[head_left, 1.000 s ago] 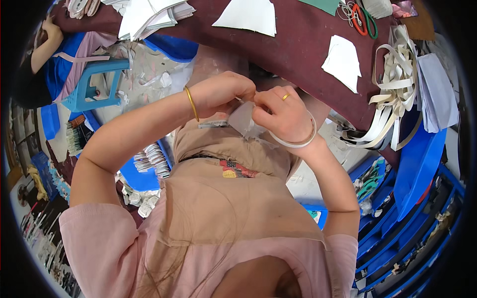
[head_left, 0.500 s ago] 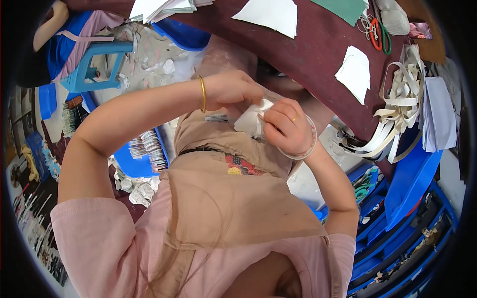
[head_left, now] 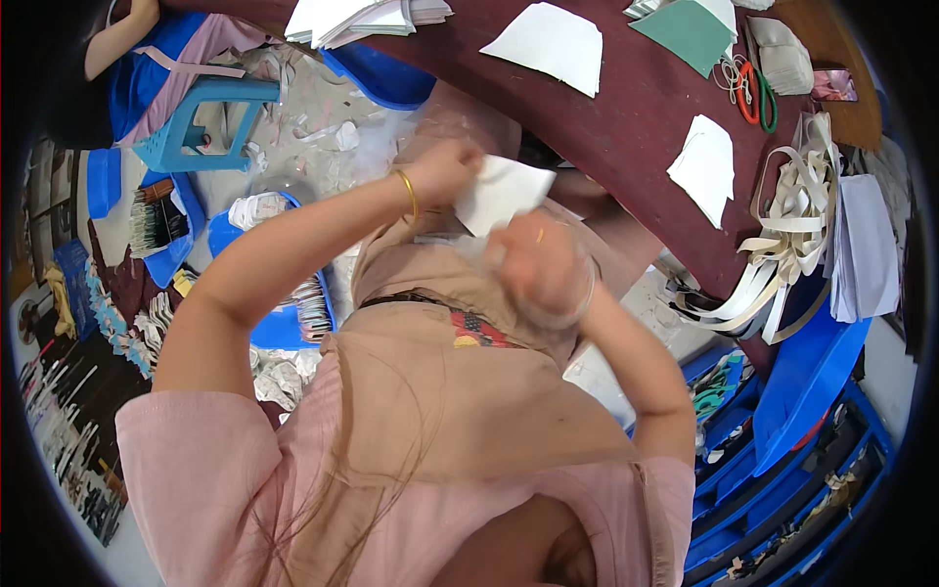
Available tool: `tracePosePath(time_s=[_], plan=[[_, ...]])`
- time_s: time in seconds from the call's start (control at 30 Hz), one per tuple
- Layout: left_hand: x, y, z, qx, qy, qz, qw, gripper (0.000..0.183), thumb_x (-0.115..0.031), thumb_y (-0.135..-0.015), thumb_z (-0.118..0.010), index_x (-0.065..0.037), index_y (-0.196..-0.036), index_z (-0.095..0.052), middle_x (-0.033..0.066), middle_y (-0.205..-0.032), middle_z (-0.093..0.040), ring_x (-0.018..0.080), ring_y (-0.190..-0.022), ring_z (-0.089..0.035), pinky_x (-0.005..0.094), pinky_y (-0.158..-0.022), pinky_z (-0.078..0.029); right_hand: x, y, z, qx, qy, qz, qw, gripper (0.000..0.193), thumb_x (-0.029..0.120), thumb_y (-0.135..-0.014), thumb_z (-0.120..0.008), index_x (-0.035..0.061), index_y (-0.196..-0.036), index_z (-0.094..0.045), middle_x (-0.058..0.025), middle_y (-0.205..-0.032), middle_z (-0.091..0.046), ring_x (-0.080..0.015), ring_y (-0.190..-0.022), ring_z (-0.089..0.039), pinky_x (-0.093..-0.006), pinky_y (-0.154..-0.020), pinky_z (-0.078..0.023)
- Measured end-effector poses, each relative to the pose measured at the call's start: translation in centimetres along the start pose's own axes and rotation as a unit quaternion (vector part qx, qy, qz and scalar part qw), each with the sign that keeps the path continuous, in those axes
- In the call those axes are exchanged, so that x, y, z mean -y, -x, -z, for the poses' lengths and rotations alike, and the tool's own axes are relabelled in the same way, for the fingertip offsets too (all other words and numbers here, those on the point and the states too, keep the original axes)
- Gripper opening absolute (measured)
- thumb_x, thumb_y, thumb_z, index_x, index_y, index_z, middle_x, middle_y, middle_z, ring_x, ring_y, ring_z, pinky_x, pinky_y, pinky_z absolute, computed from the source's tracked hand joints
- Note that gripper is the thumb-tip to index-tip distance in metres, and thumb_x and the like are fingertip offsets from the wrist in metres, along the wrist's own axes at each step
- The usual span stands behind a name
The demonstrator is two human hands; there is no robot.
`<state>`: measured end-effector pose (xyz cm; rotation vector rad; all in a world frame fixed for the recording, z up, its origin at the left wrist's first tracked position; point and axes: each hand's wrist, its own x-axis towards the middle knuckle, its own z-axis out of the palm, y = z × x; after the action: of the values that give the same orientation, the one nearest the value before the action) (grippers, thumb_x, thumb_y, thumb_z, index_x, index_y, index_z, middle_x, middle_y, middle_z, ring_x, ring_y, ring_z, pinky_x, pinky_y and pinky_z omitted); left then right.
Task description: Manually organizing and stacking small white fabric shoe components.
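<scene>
My left hand [head_left: 448, 176], with a yellow bangle at its wrist, pinches the edge of a small flat white piece [head_left: 504, 191] that looks like cloth or thin leather. The piece hangs spread out above my lap, over the tan apron [head_left: 421, 382]. My right hand [head_left: 541, 262], smeared by motion, is at the lower right corner of the white piece. Its fingers are too blurred to show whether they grip anything.
On the dark red table [head_left: 626, 127] lie white cut pieces [head_left: 553, 49], a green piece [head_left: 688, 37] and scissors [head_left: 758, 96]. Pale straps [head_left: 792, 210] hang at its right end. Blue racks [head_left: 782, 489] stand right; a blue stool [head_left: 210, 122] and another person [head_left: 156, 73] are far left.
The white piece, bunched between both hands before, is now spread flat. My right hand has moved down and blurred. The view has shifted slightly, so the table sits lower in it.
</scene>
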<state>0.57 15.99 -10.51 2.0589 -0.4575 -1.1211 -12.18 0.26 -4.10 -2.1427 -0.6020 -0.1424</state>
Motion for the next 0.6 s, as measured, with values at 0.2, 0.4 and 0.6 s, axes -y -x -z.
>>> tracePosePath(time_s=[0.2, 0.4, 0.6], plan=[[-6.9, 1.7, 1.2, 0.049, 0.345, -0.056, 0.936, 0.021, -0.023, -0.095, -0.052, -0.004, -0.098, -0.059, -0.004, -0.081, -0.055, 0.0036, -0.069, -0.047, 0.0211, -0.061, -0.042, -0.4, 0.6, 1.5, -0.163, 0.079, 0.015, 0.983, 0.027, 0.013, -0.069, -0.076, 0.008, -0.079, -0.052, -0.008, -0.079, -0.056, -0.0233, -0.072, -0.055, -0.0326, -0.06, -0.043], [-12.0, 2.8, -0.5, -0.048, 0.256, -0.3, 0.918, 0.015, -0.011, -0.093, -0.054, 0.002, -0.099, -0.058, -0.0009, -0.085, -0.06, 0.0038, -0.077, -0.052, 0.0203, -0.069, -0.046, 0.8, -1.4, 3.9, -0.421, -0.267, -0.325, 0.803, 0.039, 0.012, -0.076, -0.077, 0.0081, -0.078, -0.038, -0.0045, -0.078, -0.055, -0.0099, -0.066, -0.05, -0.0229, -0.061, -0.043], [-12.6, 3.6, -1.5, -0.02, 0.336, -0.229, 0.913, 0.017, -0.015, -0.095, -0.053, 0.0, -0.102, -0.057, -0.0023, -0.09, -0.057, 0.0029, -0.081, -0.049, 0.0189, -0.073, -0.042, 1.4, -1.7, 4.3, -0.471, -0.397, -0.282, 0.735, 0.035, 0.004, -0.082, -0.07, 0.0104, -0.079, -0.036, -0.0035, -0.079, -0.054, -0.0105, -0.072, -0.055, -0.0233, -0.065, -0.047]])
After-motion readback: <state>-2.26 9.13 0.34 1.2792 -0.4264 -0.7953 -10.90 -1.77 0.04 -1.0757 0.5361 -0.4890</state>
